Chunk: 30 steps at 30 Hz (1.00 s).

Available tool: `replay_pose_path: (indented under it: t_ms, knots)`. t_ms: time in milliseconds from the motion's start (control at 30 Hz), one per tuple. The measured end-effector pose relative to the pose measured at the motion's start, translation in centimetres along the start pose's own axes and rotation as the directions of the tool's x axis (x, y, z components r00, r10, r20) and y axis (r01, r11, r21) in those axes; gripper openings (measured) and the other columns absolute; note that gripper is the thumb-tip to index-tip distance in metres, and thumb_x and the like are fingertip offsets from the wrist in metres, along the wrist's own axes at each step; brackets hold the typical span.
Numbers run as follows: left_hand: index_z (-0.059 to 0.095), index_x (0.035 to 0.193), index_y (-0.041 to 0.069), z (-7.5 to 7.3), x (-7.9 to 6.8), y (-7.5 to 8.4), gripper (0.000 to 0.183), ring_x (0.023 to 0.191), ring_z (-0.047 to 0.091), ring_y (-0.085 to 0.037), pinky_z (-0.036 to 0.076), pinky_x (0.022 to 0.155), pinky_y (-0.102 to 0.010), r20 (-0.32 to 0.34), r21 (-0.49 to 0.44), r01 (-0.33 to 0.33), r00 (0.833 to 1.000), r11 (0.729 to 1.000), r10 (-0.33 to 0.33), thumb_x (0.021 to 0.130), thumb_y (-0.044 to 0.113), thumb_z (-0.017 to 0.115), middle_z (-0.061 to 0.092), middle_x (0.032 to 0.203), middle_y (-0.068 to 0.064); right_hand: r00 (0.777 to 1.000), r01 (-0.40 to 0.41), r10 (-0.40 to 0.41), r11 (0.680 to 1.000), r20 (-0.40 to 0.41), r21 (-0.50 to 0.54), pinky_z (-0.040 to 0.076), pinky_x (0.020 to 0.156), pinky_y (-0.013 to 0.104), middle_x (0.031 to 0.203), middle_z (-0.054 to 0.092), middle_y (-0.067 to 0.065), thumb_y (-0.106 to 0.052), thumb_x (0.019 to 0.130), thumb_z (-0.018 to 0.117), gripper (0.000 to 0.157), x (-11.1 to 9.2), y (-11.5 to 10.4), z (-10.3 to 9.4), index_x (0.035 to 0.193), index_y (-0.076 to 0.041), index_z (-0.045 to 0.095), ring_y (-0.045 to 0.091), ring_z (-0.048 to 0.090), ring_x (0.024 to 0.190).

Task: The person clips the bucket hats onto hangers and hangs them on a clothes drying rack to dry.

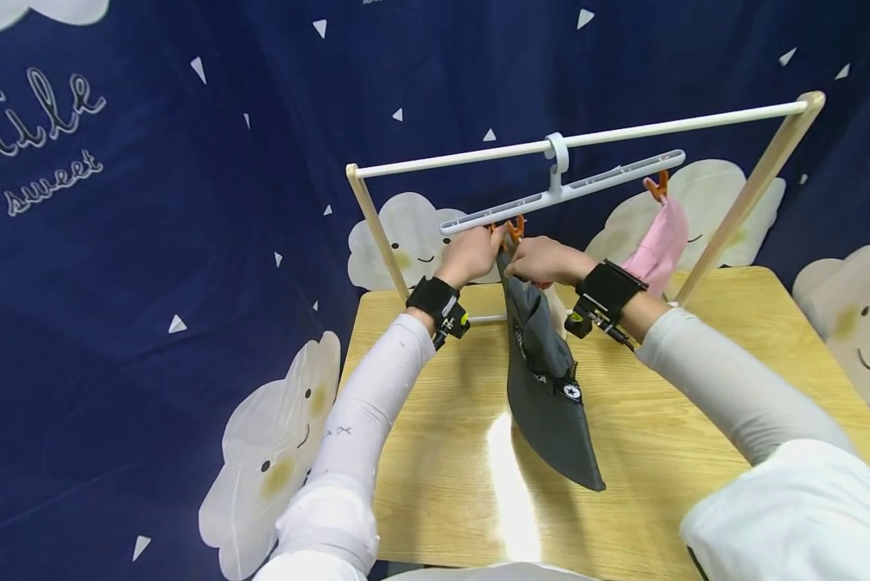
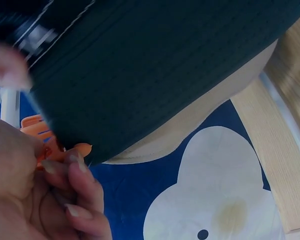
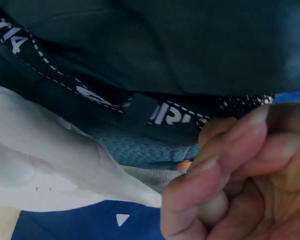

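Note:
A dark grey wide-brimmed hat (image 1: 551,411) hangs by its edge below the left part of a white hanger (image 1: 555,192), its brim pointing down. My left hand (image 1: 471,254) pinches an orange clip (image 2: 51,150) at the hat's upper corner. Close beside it, my right hand (image 1: 551,260) has its fingers curled at the hat's top edge and grips the fabric there. Another orange clip (image 1: 516,227) shows between the hands. In the right wrist view, the lettered inner band (image 3: 100,97) is visible, with pale cloth (image 3: 55,150) next to it. Fingers partly hide the grip points.
The hanger hooks over a white rail (image 1: 682,127) on a wooden-post stand. Pink cloth (image 1: 660,242) hangs from an orange clip (image 1: 656,186) at the hanger's right end. Below lies a wooden table (image 1: 435,452); a navy curtain (image 1: 188,161) with cloud faces stands behind.

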<state>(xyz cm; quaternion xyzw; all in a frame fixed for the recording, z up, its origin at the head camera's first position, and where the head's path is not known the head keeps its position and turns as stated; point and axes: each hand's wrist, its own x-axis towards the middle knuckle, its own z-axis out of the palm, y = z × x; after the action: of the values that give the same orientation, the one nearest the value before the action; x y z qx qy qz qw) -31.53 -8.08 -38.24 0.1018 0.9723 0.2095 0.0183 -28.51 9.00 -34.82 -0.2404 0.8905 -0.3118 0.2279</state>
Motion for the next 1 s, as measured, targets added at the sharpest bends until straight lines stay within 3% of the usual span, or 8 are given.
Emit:
replay_pose_path:
  t_ms: [100,300,467,600,733,867,1000]
  knots:
    - [0.054,0.078,0.018,0.3,0.1,0.1,0.055,0.062,0.057,-0.021,0.041,0.051,-0.032,-0.029,0.005,0.006,1.000,1.000,-0.006,0.113,0.052,0.028,0.051,0.071,-0.001,0.999,0.037,-0.038,0.999,-0.038,-0.020,0.043,0.056,0.027,0.053,0.039,-0.007,-0.014,0.103,0.056,0.043,0.2,-0.1,-0.2,0.061,-0.016,0.047,0.009,0.043,0.045]
    - [0.053,0.081,0.018,0.7,0.4,-0.1,0.053,0.066,0.059,-0.023,0.041,0.052,-0.033,-0.055,0.020,0.014,0.998,1.000,-0.013,0.113,0.052,0.028,0.051,0.074,-0.002,0.988,0.078,-0.103,0.976,-0.118,-0.203,0.052,0.062,0.029,0.056,0.052,-0.003,-0.016,0.106,0.056,0.037,0.6,0.2,0.3,0.070,-0.013,0.064,0.013,0.065,0.054]
    - [0.052,0.077,0.018,0.9,0.5,-0.4,0.054,0.062,0.056,-0.021,0.038,0.049,-0.031,-0.073,-0.002,0.002,0.997,1.000,-0.002,0.112,0.054,0.032,0.049,0.070,-0.001,0.965,0.127,-0.184,0.951,-0.189,-0.281,0.047,0.062,0.033,0.057,0.060,0.000,-0.016,0.105,0.057,0.042,0.7,0.9,1.3,0.063,-0.015,0.059,0.014,0.064,0.053]
    - [0.049,0.071,0.017,1.4,0.4,-0.6,0.058,0.054,0.052,-0.021,0.033,0.046,-0.030,-0.097,-0.043,0.023,0.995,0.999,-0.027,0.111,0.058,0.034,0.045,0.063,0.000,0.949,0.151,-0.215,0.951,-0.231,-0.269,0.038,0.055,0.031,0.054,0.056,0.001,-0.013,0.105,0.055,0.043,0.5,1.6,2.3,0.061,-0.015,0.056,0.015,0.059,0.050]
    - [0.049,0.070,0.018,2.2,0.3,-0.6,0.061,0.058,0.058,-0.023,0.038,0.048,-0.033,-0.187,-0.062,0.062,0.980,0.996,-0.072,0.109,0.062,0.034,0.052,0.064,-0.002,0.945,0.133,-0.193,0.964,-0.266,-0.229,0.036,0.052,0.030,0.054,0.058,0.001,-0.016,0.106,0.055,0.043,0.5,2.0,3.0,0.063,-0.014,0.058,0.014,0.059,0.049]
    - [0.054,0.069,0.019,2.9,0.3,-0.9,0.063,0.070,0.068,-0.026,0.049,0.056,-0.040,-0.271,-0.077,0.103,0.955,0.992,-0.120,0.107,0.066,0.035,0.065,0.073,-0.004,0.949,0.116,-0.158,0.980,-0.274,-0.163,0.043,0.053,0.030,0.056,0.064,0.002,-0.021,0.107,0.055,0.043,0.7,2.6,3.8,0.066,-0.012,0.060,0.015,0.066,0.051]
    - [0.060,0.073,0.019,3.1,0.2,-1.1,0.063,0.078,0.072,-0.028,0.053,0.063,-0.043,-0.295,-0.091,0.119,0.945,0.989,-0.141,0.106,0.067,0.036,0.070,0.082,-0.005,0.948,0.123,-0.152,0.985,-0.279,-0.117,0.052,0.063,0.035,0.059,0.069,0.004,-0.022,0.108,0.055,0.038,0.8,2.9,4.8,0.073,-0.008,0.063,0.017,0.070,0.054]
